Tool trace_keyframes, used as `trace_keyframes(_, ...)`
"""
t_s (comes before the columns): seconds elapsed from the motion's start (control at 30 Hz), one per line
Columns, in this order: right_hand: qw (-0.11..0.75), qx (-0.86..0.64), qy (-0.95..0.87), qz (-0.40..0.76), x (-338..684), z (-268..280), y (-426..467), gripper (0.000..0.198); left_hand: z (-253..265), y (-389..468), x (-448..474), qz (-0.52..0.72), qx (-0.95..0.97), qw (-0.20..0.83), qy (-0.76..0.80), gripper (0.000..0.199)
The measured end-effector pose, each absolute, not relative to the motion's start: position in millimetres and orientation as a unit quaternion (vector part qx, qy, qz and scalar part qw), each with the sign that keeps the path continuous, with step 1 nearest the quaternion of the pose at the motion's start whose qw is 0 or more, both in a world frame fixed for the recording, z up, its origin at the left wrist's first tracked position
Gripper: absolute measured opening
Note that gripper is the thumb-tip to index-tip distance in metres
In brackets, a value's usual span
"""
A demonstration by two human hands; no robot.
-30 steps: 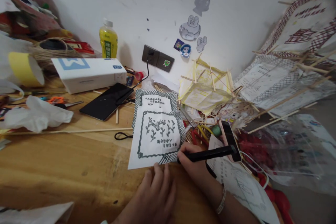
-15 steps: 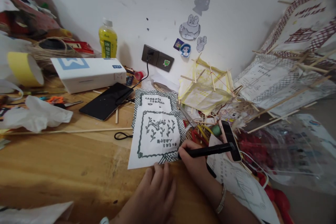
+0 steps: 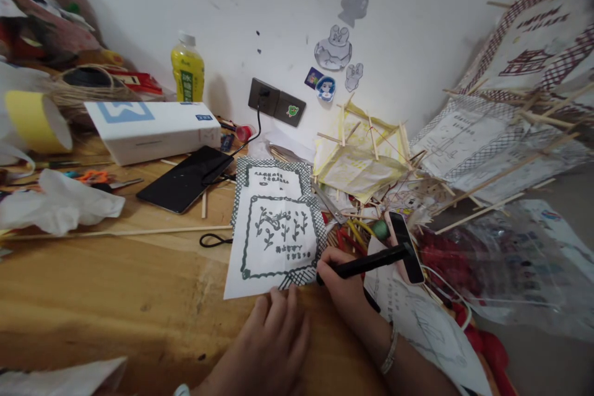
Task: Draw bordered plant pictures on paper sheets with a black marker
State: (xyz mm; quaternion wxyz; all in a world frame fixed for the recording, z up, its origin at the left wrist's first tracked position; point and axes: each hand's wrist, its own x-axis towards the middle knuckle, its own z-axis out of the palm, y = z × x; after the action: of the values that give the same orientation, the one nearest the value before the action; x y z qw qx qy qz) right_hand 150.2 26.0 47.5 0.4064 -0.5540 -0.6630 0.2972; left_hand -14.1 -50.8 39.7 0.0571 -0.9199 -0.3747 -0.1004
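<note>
A sheet of white paper point(image 3: 262, 260) lies on the wooden table, with a plant drawing, written characters and a partly cross-hatched border in dark ink. My right hand point(image 3: 341, 278) grips a black marker pen point(image 3: 371, 263), its tip end at the sheet's lower right edge; the tip itself is hidden by my fingers. My left hand point(image 3: 273, 334) lies flat with the fingers stretched, fingertips resting on the sheet's bottom edge. Under and beside my right wrist is another drawn sheet point(image 3: 413, 309).
A black tablet point(image 3: 179, 182), a white box point(image 3: 158, 136) and a yellow drink bottle point(image 3: 187, 71) stand left of the sheet. To the right are a phone point(image 3: 406, 247), a yellow paper-and-stick frame point(image 3: 359, 161) and clear plastic bags point(image 3: 505, 266). Scissors point(image 3: 123, 184) lie at left.
The whole view has shifted slightly left. My right hand and the pen sit marginally further right along the sheet's lower edge; my left hand stays in place.
</note>
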Motion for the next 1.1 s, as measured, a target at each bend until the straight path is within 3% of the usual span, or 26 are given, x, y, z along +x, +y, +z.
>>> trace_keyframes(0.23, 0.372, -0.559, -0.687, 0.277, 150.4, 47.2, 25.2, 0.018, 40.9, -51.2, -14.2, -0.104, -0.919, 0.068, -0.374, 0.053)
trace_keyframes(1.1, 0.435, -0.595, -0.644, 0.207, 151.5, 43.9, 30.8, 0.021, 43.8, -52.4, -15.1, -0.105, -0.918, 0.055, -0.379, 0.051)
